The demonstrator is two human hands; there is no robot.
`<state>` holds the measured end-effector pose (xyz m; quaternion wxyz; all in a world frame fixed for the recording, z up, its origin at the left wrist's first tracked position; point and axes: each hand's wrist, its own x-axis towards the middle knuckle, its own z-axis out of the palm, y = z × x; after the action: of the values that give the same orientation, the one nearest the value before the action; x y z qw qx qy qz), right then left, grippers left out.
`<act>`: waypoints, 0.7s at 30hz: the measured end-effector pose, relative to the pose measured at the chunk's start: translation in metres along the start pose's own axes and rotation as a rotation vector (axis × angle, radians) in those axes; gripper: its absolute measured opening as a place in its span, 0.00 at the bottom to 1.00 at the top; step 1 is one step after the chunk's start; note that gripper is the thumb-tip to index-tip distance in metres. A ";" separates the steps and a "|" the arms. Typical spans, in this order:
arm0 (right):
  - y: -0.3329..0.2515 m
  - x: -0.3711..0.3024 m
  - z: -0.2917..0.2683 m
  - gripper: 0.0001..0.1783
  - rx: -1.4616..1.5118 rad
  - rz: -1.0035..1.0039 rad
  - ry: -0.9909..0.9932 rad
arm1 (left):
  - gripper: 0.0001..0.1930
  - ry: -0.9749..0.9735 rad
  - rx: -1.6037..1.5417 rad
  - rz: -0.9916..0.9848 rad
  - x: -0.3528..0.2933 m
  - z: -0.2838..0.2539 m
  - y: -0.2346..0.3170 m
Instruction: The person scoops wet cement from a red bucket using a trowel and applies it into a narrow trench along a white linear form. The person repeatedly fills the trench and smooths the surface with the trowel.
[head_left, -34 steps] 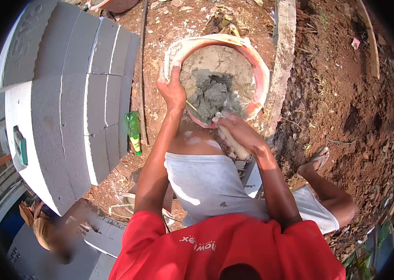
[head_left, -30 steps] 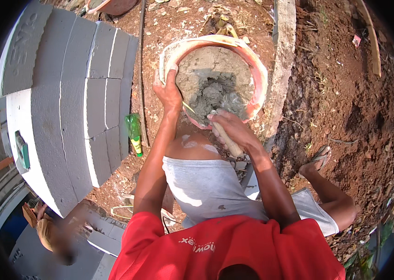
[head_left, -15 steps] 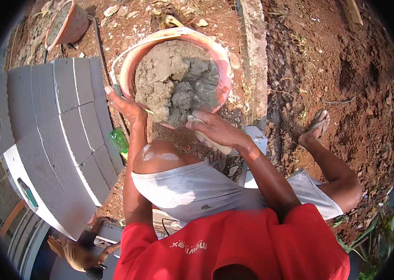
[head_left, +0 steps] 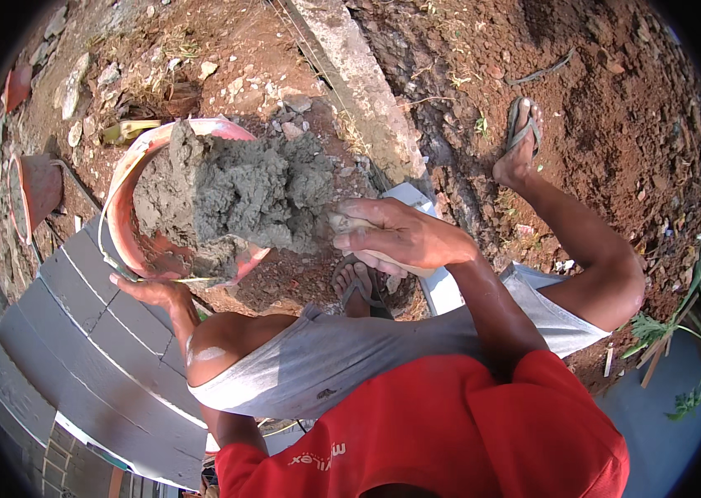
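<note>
R hand (head_left: 404, 239) curled shut on a trowel handle (head_left: 350, 226), blade buried in wet mortar (head_left: 238, 187). L hand (head_left: 151, 290) spread flat under the tilted orange pan (head_left: 122, 220). Risk: pan slips off the palm, mortar dumps on the sandalled foot (head_left: 359, 286) right of pan. Grey block stack (head_left: 93, 349) crowds below pan; concrete kerb (head_left: 359, 83) upper right.

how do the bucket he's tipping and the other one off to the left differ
The tipped bucket lies on its side, heaped with grey mortar, steadied by the left hand while the right hand scrapes. The far bucket sits untouched on the dirt; its contents cannot be made out. Both are reddish-orange, round and cement-stained.
</note>
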<state>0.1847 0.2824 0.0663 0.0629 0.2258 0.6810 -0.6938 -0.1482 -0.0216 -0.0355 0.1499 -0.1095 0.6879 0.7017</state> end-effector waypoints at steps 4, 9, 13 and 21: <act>-0.007 -0.020 -0.071 0.15 0.280 0.545 0.148 | 0.43 0.059 0.102 -0.018 -0.012 0.021 0.005; 0.085 -0.015 -0.105 0.30 0.034 0.502 0.463 | 0.36 0.107 0.059 0.036 0.003 -0.007 -0.003; 0.184 0.028 -0.085 0.35 -0.225 0.612 0.672 | 0.36 0.151 0.156 0.060 0.003 -0.015 0.003; 0.292 0.064 -0.029 0.25 -0.364 0.706 0.776 | 0.38 0.290 0.495 0.303 -0.001 -0.004 0.004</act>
<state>0.2498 0.3053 -0.2256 0.0742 0.6650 0.6460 -0.3674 -0.1491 -0.0259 -0.0320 -0.0335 -0.0650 0.8602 0.5047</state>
